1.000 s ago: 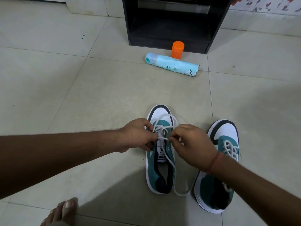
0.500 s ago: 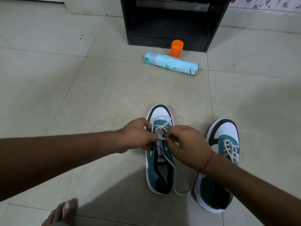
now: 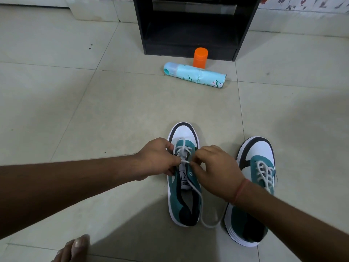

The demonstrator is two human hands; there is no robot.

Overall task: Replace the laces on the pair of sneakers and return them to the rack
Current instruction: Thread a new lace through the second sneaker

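Head view looks down on a teal, white and black low-top sneaker [image 3: 184, 186] standing on the pale tiled floor [image 3: 94, 120], toe pointing away from the person. A white cord lace [image 3: 184, 150] is threaded through its lower eyelets; 1 free end trails back along the right side of the shoe's opening and loops onto the tile beside the heel. At least 1 upper eyelet on the right flap shows bare.

Both hands work over the tongue. The left hand [image 3: 156, 159] has its fingers curled, pinching the lace at the left side of the eyelet row. The right hand [image 3: 215, 171] meets it from the other side, thumb and forefinger pinching the same lace just above the white tongue label, so each grip is clenched on the cord. A reddish thread band [image 3: 239, 191] circles the right wrist.

Just to the right stands the matching second sneaker [image 3: 253, 186], its white lace crossed through the eyelets; the right forearm hides part of it. The 2 shoes sit near each other without touching.

Further off, a pale turquoise spray can [image 3: 194, 75] lies on its side, with an orange cylindrical cap [image 3: 200, 57] upright just behind it. Behind both stands a black open-fronted rack [image 3: 194, 25], its lowest shelf in shadow. A bare foot [image 3: 73, 250] shows at the lower left edge.
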